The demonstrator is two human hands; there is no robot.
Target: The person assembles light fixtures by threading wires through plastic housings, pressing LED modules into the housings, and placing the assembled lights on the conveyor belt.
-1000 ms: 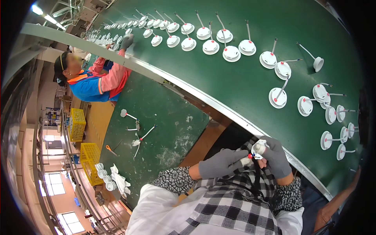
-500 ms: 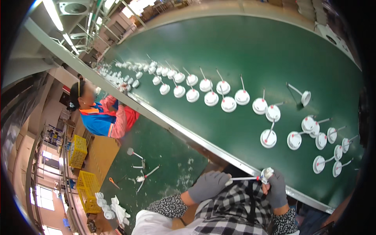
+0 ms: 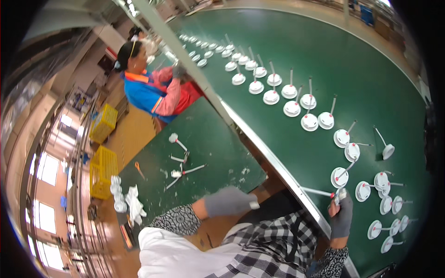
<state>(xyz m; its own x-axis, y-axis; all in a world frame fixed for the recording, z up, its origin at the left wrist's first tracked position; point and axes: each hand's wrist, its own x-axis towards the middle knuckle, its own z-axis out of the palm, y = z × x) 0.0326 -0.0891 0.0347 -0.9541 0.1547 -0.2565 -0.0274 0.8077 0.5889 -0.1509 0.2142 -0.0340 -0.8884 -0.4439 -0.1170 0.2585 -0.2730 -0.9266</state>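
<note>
My right hand (image 3: pixel 342 217), in a grey glove, grips a white part with a stem (image 3: pixel 341 194) over the metal edge of the green surface. A red collar joins the part to its pale stem, which points left. My left hand (image 3: pixel 229 202), also gloved in grey, is off to the left, apart from that part and slightly blurred. Its fingers look closed, with a small pale bit at the tips that I cannot make out. Near my right hand sit similar round white parts with stems (image 3: pixel 340 177), spread on the green surface.
The long green surface (image 3: pixel 296 60) carries rows of these parts. A metal edge (image 3: pixel 264 148) separates it from a side table (image 3: pixel 213 160) with loose stemmed pieces, orange-handled scissors (image 3: pixel 138 167), white cups and a white cloth (image 3: pixel 135 204). A co-worker (image 3: pixel 150 88) sits beyond; yellow crates (image 3: pixel 103 171) stand left.
My left hand has come off the stem's end and moved left. The right hand still holds the white part, now further right and over the table edge. The view has turned.
</note>
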